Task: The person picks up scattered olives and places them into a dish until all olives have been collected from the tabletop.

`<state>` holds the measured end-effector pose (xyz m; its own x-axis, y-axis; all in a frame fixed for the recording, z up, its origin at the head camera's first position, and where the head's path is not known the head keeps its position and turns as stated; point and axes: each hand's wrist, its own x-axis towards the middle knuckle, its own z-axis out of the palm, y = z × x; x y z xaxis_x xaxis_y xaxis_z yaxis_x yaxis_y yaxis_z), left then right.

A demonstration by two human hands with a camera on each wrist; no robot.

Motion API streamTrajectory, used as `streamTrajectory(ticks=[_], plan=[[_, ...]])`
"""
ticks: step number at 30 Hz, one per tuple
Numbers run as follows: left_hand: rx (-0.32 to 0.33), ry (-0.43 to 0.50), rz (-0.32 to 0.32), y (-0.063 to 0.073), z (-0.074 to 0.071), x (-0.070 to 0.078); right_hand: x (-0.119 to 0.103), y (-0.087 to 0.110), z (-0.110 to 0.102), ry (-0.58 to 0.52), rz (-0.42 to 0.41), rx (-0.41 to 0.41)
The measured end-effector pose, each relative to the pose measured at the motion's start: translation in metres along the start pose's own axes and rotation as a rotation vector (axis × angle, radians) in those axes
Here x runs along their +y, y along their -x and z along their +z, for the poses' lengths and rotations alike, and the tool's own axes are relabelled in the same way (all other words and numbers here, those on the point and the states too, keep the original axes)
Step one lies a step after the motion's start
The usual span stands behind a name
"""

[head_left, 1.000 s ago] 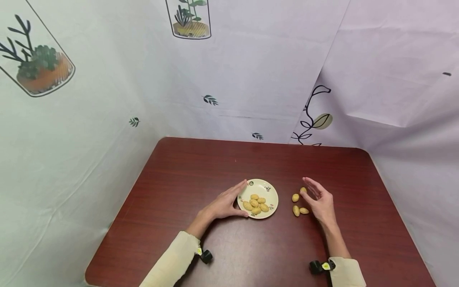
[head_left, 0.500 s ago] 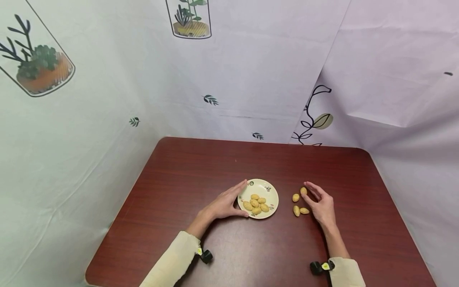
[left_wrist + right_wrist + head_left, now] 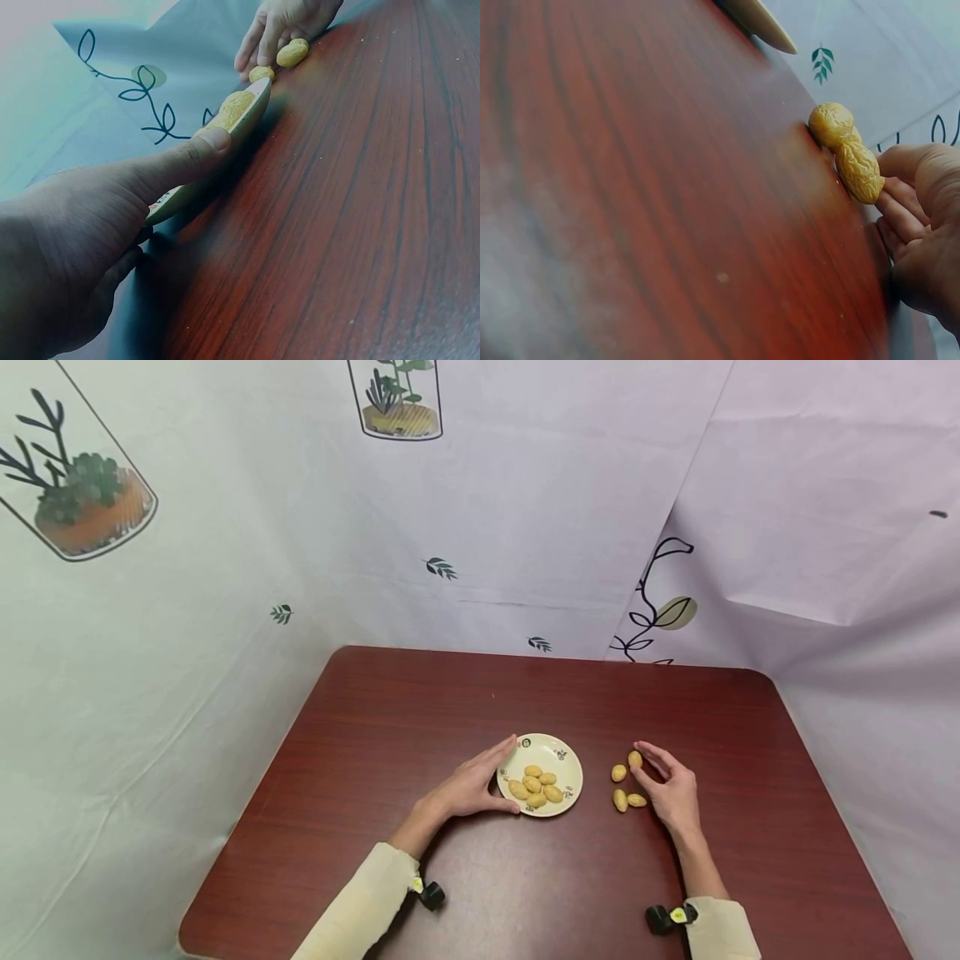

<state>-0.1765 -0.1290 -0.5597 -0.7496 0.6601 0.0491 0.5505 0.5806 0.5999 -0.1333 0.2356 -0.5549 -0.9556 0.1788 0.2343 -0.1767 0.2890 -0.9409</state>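
My left hand point(image 3: 471, 787) holds the left rim of a cream plate point(image 3: 559, 762) with printed motifs. In the left wrist view the thumb point(image 3: 214, 139) lies on the rim. Several small wrinkled yellow potatoes point(image 3: 532, 784) are heaped on the plate. To its right, my right hand point(image 3: 675, 785) has thumb and fingertips around one potato point(image 3: 635, 759), which stays low at the table. Beside it lie another potato point(image 3: 618, 772) and, nearer the person, a touching pair point(image 3: 859, 171). The pair stands before the right fingers in the right wrist view, hiding the held one.
A dark red wood-grain table point(image 3: 420, 710) with rounded corners carries everything. Pale cloth with plant drawings point(image 3: 480, 527) hangs behind and along both sides. Each wrist wears a small black camera point(image 3: 432, 896) near a cream sleeve point(image 3: 367, 902).
My right hand has come down slightly and its thumb and fingertips have closed in around the far right potato. The left hand and plate have not moved.
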Motion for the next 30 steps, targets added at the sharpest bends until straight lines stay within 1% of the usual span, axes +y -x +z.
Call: streamTrajectory(ticks=[6,13,16,22,25,30], plan=[[0.007,-0.009,0.009,0.0,0.0,0.0,0.019,-0.004,-0.001,0.07,0.029,-0.009],[0.006,-0.013,0.005,0.0,0.0,-0.001,0.021,-0.005,-0.001,0.124,0.064,-0.009],[0.004,-0.01,0.0,0.0,0.0,-0.001,0.021,-0.006,-0.002,0.125,0.047,-0.017],[-0.005,-0.012,-0.001,0.0,0.001,-0.002,0.019,-0.005,-0.004,0.073,0.036,-0.039],[-0.001,-0.013,0.006,0.0,0.001,-0.002,0.017,-0.006,-0.005,0.06,0.059,-0.051],[-0.002,-0.026,0.006,-0.001,0.001,-0.002,0.015,-0.007,-0.008,0.069,0.107,-0.076]])
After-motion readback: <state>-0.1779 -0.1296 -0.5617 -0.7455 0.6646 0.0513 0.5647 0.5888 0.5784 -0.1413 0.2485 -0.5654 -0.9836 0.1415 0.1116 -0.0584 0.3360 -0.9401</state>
